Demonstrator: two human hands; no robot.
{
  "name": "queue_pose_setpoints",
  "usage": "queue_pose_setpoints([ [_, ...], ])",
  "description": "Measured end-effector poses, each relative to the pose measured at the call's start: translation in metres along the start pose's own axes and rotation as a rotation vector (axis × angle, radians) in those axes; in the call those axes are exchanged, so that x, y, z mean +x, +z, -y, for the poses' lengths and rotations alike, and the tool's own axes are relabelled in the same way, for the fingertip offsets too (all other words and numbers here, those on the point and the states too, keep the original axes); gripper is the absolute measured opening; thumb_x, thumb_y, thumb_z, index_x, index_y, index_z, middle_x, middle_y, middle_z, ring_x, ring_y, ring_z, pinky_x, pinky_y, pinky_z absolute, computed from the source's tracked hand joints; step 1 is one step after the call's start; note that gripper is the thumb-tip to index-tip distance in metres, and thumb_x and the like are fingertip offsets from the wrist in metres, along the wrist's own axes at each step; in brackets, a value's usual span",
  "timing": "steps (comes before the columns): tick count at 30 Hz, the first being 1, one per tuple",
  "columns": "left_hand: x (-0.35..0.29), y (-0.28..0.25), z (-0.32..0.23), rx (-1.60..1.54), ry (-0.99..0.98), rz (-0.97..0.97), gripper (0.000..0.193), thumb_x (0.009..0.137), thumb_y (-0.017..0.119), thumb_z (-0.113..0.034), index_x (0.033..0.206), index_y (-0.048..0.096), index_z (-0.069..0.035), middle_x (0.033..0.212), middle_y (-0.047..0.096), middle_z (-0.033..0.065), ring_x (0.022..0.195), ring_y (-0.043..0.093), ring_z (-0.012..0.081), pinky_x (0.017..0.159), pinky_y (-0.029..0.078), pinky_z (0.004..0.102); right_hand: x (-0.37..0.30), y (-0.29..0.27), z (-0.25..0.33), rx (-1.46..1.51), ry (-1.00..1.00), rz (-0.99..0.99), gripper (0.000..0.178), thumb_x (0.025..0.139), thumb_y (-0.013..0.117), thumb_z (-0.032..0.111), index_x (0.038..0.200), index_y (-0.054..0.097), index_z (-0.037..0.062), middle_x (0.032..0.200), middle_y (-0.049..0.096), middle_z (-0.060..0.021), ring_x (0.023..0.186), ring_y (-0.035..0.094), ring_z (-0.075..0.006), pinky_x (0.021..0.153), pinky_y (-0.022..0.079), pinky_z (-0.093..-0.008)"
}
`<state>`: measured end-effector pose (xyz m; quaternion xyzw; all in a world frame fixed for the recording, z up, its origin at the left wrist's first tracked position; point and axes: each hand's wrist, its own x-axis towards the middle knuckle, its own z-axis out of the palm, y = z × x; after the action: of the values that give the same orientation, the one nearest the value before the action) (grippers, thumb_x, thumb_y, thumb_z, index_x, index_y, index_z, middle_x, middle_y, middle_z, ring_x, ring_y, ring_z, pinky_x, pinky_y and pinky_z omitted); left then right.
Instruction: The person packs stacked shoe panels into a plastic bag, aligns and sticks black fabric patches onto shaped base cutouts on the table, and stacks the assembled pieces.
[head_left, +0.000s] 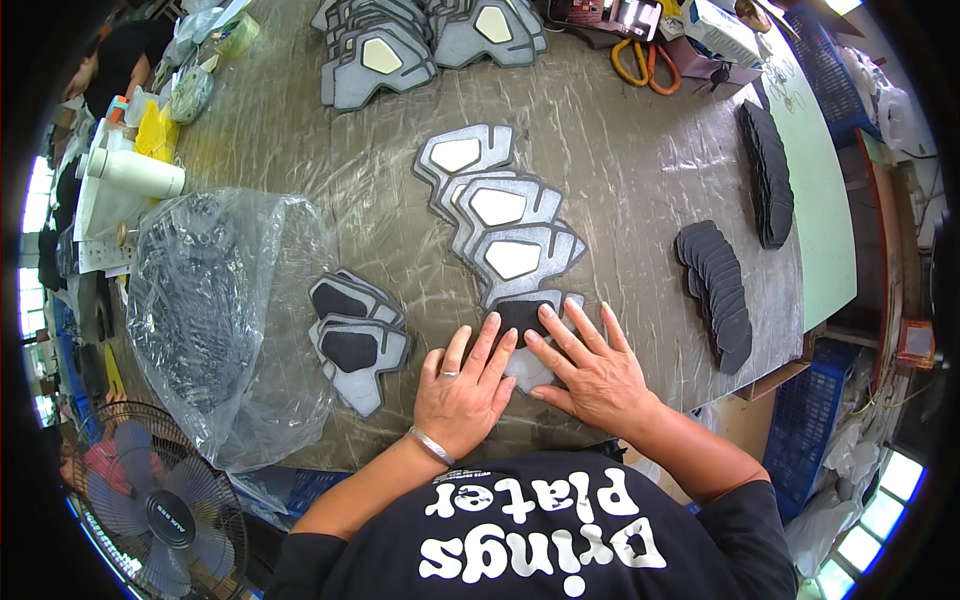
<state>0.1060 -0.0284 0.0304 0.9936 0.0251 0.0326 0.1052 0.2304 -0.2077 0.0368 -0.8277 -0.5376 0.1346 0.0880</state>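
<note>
Both hands lie on a grey fabric cut-out (530, 374) at the near edge of the table. My left hand (462, 388) presses its extended fingertips on the left side of a black ribbed patch (524, 318) set in that cut-out. Fingers spread, my right hand (602, 376) touches the patch's right side and the grey fabric below it. Beyond them runs an overlapping row of grey cut-outs with white patches (512, 258). To the left lies a small pile of grey cut-outs with black patches (347, 349). My fingers partly cover the patch.
Fanned black patches (715, 298) and another black stack (766, 176) lie at right. Stacked grey cut-outs (355, 80), scissors (648, 68) and a phone (635, 15) are at the far side. A clear plastic bag (235, 320), white bottle (135, 172) and fan (165, 510) stand left.
</note>
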Motion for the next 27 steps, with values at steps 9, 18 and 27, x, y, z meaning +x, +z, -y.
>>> queue_pose_setpoints([
  [9, -0.002, -0.001, 0.0, 0.016, 0.011, -0.003, 0.056, 0.086, 0.064, -0.033, 0.138, 0.055, -0.013, 0.149, 0.045, 0.0099, 0.129, 0.045, 0.0305, 0.103, 0.038, 0.047, -0.002, 0.004, -0.002, 0.035, -0.014, -0.059, 0.062, 0.089, 0.061, 0.051, 0.141, 0.05, 0.0206, 0.153, 0.039, -0.0055, 0.143, 0.032, -0.0294, 0.116, 0.019, -0.0552],
  [18, -0.008, 0.008, 0.0, -0.002, -0.021, -0.1, 0.056, 0.088, 0.063, -0.035, 0.138, 0.054, -0.013, 0.147, 0.045, 0.0088, 0.131, 0.043, 0.0288, 0.105, 0.036, 0.0478, 0.008, -0.001, 0.004, 0.048, 0.002, -0.296, 0.037, 0.083, 0.072, 0.027, 0.117, 0.066, 0.0143, 0.132, 0.058, -0.0063, 0.125, 0.052, -0.0264, 0.113, 0.025, -0.0553],
  [27, -0.008, 0.018, -0.005, -0.146, -0.012, -0.194, 0.058, 0.087, 0.065, -0.031, 0.14, 0.05, -0.011, 0.147, 0.045, 0.01, 0.133, 0.042, 0.0299, 0.108, 0.034, 0.049, 0.028, -0.028, -0.012, 0.147, 0.141, -0.295, 0.052, 0.072, 0.081, 0.021, 0.117, 0.061, 0.0065, 0.123, 0.055, -0.013, 0.119, 0.051, -0.0315, 0.103, 0.036, -0.047],
])
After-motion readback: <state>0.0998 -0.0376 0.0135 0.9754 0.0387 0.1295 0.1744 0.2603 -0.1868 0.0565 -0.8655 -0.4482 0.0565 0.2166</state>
